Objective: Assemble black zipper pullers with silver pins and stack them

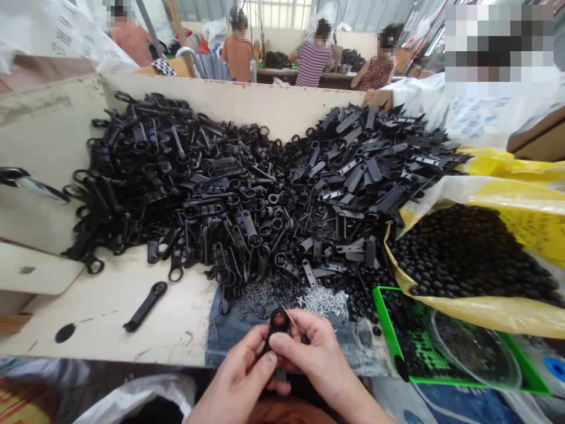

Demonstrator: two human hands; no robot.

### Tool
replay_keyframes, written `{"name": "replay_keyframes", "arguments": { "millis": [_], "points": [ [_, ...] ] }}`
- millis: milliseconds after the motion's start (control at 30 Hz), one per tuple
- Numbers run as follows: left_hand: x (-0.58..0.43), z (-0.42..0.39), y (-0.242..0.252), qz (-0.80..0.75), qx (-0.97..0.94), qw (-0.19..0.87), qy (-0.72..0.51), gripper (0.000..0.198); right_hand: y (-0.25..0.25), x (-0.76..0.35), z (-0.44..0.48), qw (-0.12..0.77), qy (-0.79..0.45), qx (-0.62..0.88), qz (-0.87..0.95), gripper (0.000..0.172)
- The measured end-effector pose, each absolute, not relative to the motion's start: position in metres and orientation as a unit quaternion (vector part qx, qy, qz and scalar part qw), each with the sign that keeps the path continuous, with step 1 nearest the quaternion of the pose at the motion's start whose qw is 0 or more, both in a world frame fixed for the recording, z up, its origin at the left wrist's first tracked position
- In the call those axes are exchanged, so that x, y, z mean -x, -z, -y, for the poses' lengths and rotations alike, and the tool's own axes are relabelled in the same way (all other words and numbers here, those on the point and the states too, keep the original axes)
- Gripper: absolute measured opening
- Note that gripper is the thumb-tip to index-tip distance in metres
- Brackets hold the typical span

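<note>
My left hand (247, 362) is closed around a black ring-ended plastic part (279, 321), held just above the front edge of the table. The thumb of my right hand (311, 341) presses on the same part, with the fingers curled beside its ring. A thin pale sliver (289, 316) sticks up by the right index finger; what it is I cannot make out. Just beyond my hands lie a pile of small silver pins (324, 301) and darker small screws or pins (260, 292), on a dark blue cloth (229, 335). The lower end of the held part is hidden by my fingers.
Large heaps of black ring-ended handles (176, 171) and flat black pieces (362, 153) fill the table. One finished-looking handle (145, 306) lies at left. At right are a yellow-white sack (441, 303) of black beads and a green tray (412, 377). Several people sit beyond the back board (282, 106).
</note>
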State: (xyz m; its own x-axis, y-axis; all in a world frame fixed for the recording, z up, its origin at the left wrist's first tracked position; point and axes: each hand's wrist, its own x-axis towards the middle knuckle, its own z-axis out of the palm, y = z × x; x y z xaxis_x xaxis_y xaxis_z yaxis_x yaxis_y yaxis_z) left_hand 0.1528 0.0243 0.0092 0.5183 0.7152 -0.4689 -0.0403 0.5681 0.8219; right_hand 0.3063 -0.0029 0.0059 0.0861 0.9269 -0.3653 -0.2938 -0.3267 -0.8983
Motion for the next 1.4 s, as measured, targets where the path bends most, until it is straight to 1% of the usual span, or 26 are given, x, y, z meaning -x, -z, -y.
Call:
{"name": "replay_keyframes", "arguments": {
  "millis": [133,200,233,300,367,400,467,533,600,633,733,867,933,1000,1067,1133,1200,1267,1333,1400],
  "points": [
    [-0.148,-0.016,0.003,-0.455,-0.491,0.696,-0.258,0.035,0.004,-0.303,0.007,0.503,-0.607,0.537,0.3,0.041],
    [-0.147,-0.011,0.01,-0.463,-0.521,0.668,-0.261,0.037,0.012,-0.3,0.008,0.511,-0.609,0.527,0.3,0.04],
    [-0.148,-0.01,0.013,-0.462,-0.522,0.668,-0.26,0.04,0.015,-0.298,0.008,0.515,-0.608,0.524,0.301,0.041],
    [-0.149,-0.01,0.014,-0.437,-0.503,0.704,-0.247,0.047,0.018,-0.296,0.007,0.52,-0.604,0.52,0.308,0.042],
    [-0.147,-0.016,0.012,-0.415,-0.468,0.741,-0.245,0.049,0.016,-0.299,0.005,0.512,-0.601,0.518,0.331,0.042],
    [-0.143,-0.02,0.01,-0.42,-0.456,0.742,-0.253,0.048,0.014,-0.302,0.005,0.51,-0.595,0.52,0.34,0.041],
    [-0.126,-0.033,0.007,-0.48,-0.439,0.699,-0.298,0.044,0.011,-0.311,0.003,0.514,-0.573,0.533,0.35,0.045],
    [-0.098,-0.05,0.007,-0.556,-0.413,0.622,-0.366,0.043,0.01,-0.321,-0.001,0.517,-0.534,0.565,0.359,0.05],
    [-0.065,-0.065,0.008,-0.591,-0.4,0.553,-0.43,0.046,0.011,-0.328,-0.007,0.495,-0.494,0.601,0.386,0.043],
    [-0.05,-0.072,0.009,-0.602,-0.397,0.537,-0.438,0.047,0.012,-0.33,-0.011,0.478,-0.476,0.617,0.406,0.04],
    [-0.013,-0.089,0.009,-0.608,-0.42,0.51,-0.44,0.055,0.012,-0.322,-0.03,0.414,-0.429,0.641,0.482,0.033],
    [0.01,-0.107,0.004,-0.611,-0.388,0.465,-0.51,0.059,0.004,-0.295,-0.063,0.317,-0.327,0.664,0.593,0.03],
    [0.016,-0.115,0.0,-0.613,-0.356,0.461,-0.534,0.058,-0.001,-0.282,-0.08,0.294,-0.286,0.674,0.614,0.031],
    [0.018,-0.119,-0.006,-0.607,-0.326,0.478,-0.545,0.049,-0.004,-0.273,-0.094,0.291,-0.269,0.676,0.622,0.034],
    [0.017,-0.12,-0.014,-0.585,-0.259,0.533,-0.554,0.028,-0.004,-0.267,-0.102,0.287,-0.264,0.668,0.634,0.039],
    [0.012,-0.118,-0.02,-0.557,-0.146,0.614,-0.54,0.007,-0.002,-0.264,-0.106,0.277,-0.257,0.662,0.648,0.043],
    [0.007,-0.118,-0.023,-0.564,-0.111,0.628,-0.524,0.014,0.004,-0.264,-0.107,0.252,-0.224,0.668,0.663,0.044],
    [0.004,-0.119,-0.023,-0.575,-0.096,0.625,-0.519,0.016,0.011,-0.264,-0.109,0.233,-0.194,0.668,0.68,0.044],
    [0.003,-0.118,-0.021,-0.588,-0.107,0.611,-0.518,0.014,0.015,-0.262,-0.11,0.214,-0.171,0.667,0.693,0.043],
    [0.001,-0.113,-0.019,-0.603,-0.145,0.59,-0.517,0.008,0.015,-0.26,-0.109,0.193,-0.149,0.677,0.695,0.044]
  ]
}}
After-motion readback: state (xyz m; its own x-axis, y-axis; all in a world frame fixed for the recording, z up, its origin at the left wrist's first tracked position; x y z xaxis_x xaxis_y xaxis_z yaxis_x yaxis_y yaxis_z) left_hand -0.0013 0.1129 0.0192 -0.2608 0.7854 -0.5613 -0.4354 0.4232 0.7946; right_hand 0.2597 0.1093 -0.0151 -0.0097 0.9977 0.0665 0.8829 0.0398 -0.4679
